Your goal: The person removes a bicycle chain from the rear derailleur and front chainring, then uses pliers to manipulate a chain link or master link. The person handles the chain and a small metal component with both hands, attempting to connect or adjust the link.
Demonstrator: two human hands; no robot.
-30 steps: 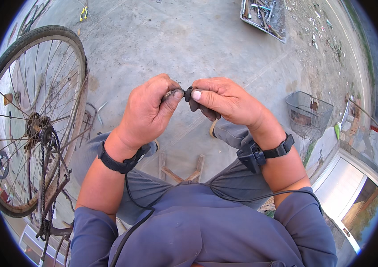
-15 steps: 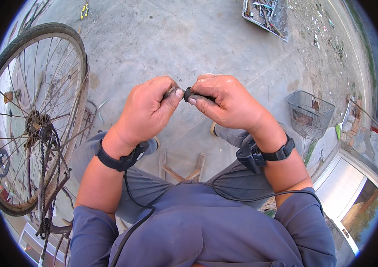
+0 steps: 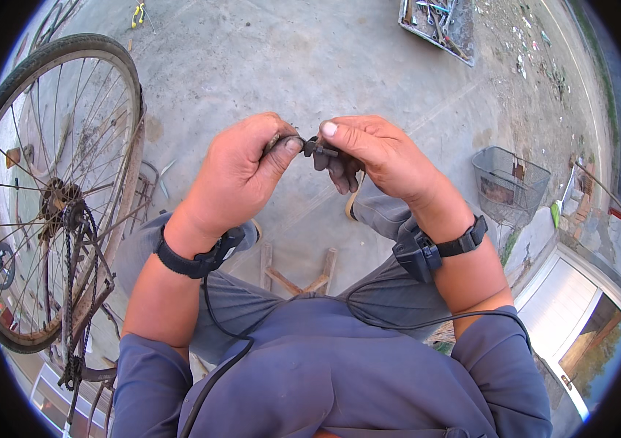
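Handling, as judged: left hand (image 3: 241, 171) best held steady, right hand (image 3: 391, 160) light, work in sight. Left thumb and finger pinched on left end of small black part (image 3: 318, 148); right touching it, closure uncertain. Part between hands, above concrete floor (image 3: 288, 73): compact, short stem projecting rightward, exact kind unclear.

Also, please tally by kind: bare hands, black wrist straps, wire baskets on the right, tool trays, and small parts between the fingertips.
Left bare hand, right bare hand: 2
Left black wrist strap, right black wrist strap: 2
Grey wire-mesh basket: 1
Shallow rectangular tool tray: 1
Small black part, apparently single: 1
Total: 7
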